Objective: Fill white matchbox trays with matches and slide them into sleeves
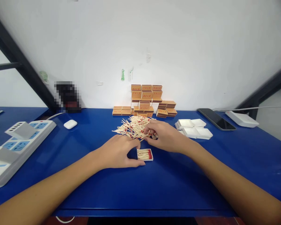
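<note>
A small white matchbox tray (145, 159) lies on the blue table, filled with red-tipped matches (144, 153). My left hand (119, 151) curls around its left end, thumb along the near side and forefinger at the far left corner. Just beyond is a loose heap of matches (128, 128) with red heads. Over the heap's right edge, my right hand (165, 136) is closed in a pinch, with a matchstick showing at its fingertips. Whether it pinches more than one match is hidden by the fingers.
Yellow-brown matchboxes (146, 95) are stacked against the wall behind the heap. White empty trays (196, 132) sit to the right, near a phone (215, 118) and a white box (241, 119). On the left are a power strip (41, 134) and a white earbud case (70, 124).
</note>
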A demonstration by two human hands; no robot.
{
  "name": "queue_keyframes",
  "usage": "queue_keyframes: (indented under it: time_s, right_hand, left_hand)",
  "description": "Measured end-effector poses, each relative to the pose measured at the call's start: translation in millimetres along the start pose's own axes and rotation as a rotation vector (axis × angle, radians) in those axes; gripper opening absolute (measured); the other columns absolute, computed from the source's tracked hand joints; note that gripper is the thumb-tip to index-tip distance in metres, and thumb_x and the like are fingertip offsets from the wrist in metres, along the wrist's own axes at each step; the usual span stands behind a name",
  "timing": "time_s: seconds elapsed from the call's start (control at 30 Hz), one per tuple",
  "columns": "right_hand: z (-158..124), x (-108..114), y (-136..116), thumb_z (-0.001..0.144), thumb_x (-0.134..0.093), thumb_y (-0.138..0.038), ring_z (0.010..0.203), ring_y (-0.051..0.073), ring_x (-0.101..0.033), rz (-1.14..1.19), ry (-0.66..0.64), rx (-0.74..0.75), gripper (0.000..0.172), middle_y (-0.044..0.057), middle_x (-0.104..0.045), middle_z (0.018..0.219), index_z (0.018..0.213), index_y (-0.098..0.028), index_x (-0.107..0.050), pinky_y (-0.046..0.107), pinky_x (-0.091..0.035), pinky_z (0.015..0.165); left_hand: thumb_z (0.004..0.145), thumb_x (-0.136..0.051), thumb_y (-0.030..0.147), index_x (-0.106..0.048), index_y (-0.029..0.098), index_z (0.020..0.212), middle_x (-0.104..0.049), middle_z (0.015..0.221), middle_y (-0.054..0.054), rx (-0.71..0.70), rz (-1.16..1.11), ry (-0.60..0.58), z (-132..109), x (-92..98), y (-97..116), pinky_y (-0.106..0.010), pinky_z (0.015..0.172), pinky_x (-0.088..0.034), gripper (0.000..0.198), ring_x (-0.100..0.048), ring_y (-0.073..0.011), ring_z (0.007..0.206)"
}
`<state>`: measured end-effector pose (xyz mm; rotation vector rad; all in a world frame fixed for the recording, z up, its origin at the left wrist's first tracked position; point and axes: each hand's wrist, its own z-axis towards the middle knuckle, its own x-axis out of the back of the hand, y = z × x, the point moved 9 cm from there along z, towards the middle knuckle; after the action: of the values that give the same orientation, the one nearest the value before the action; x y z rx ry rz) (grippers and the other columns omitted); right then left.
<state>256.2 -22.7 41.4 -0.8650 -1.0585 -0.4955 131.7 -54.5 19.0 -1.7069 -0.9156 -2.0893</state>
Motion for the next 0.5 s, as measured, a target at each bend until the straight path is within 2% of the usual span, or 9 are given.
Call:
queue_keyframes:
  time_s: [0.13, 0.27, 0.5]
  right_hand:
    - [-1.1, -6.4, 2.9, 0.09, -0.065, -0.014, 0.091, 0.022, -0.061, -0.037, -0.035, 0.041, 0.007, 0.006, -0.067, 0.095, 0.094, -0.02, -0.064, 0.034, -0.044, 0.077]
    - [0.7, -8.8, 3.5, 0.097, -0.059, -0.014, 0.088, 0.021, -0.06, -0.087, -0.058, 0.056, 0.008, 0.008, -0.065, 0.099, 0.091, -0.019, -0.062, 0.034, -0.044, 0.075]
    - [0.9, -6.3, 4.6, 0.096, -0.06, -0.014, 0.082, 0.019, -0.058, -0.125, -0.095, 0.022, 0.007, 0.008, -0.063, 0.099, 0.092, -0.017, -0.064, 0.032, -0.042, 0.071]
  left_hand:
    - [0.088, -0.071, 0.065, -0.07, 0.022, 0.102, -0.069, 0.078, -0.001, 0.004, 0.004, -0.009, 0.8, -0.2, 0.4, -0.029, 0.058, -0.031, 0.046, -0.059, -0.0175, 0.064]
    - [0.088, -0.071, 0.065, -0.07, 0.022, 0.103, -0.067, 0.074, 0.0, 0.006, 0.006, -0.009, 1.2, -0.8, 0.3, -0.028, 0.057, -0.03, 0.046, -0.057, -0.0164, 0.061]
    - [0.089, -0.069, 0.066, -0.07, 0.022, 0.1, -0.068, 0.075, 0.0, 0.004, 0.012, 0.0, 1.6, 0.5, -2.8, -0.029, 0.058, -0.031, 0.045, -0.059, -0.0168, 0.064]
